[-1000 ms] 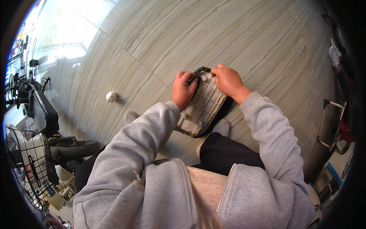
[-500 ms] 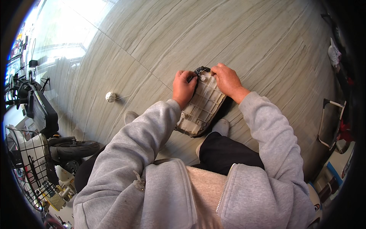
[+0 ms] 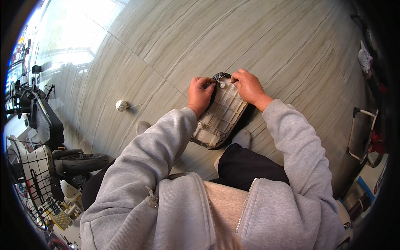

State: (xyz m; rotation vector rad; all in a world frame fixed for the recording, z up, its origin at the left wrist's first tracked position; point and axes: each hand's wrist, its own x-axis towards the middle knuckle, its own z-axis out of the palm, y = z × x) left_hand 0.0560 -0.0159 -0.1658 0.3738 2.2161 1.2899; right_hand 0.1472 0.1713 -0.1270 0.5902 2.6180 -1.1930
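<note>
From where I stand, the pale ribbed panel (image 3: pixel 225 109) lies between the two hands, running back toward the body; it looks light and stiff, perhaps brittle at the ribs, so its rim seems the surest hold. Its black cover (image 3: pixel 221 76) looks soft. The left hand (image 3: pixel 201 95), wrist bent inward, pinches the cover's far edge; the right (image 3: pixel 250 87) arches over the opposite corner, fingertips bunched, its grip unclear.
</note>
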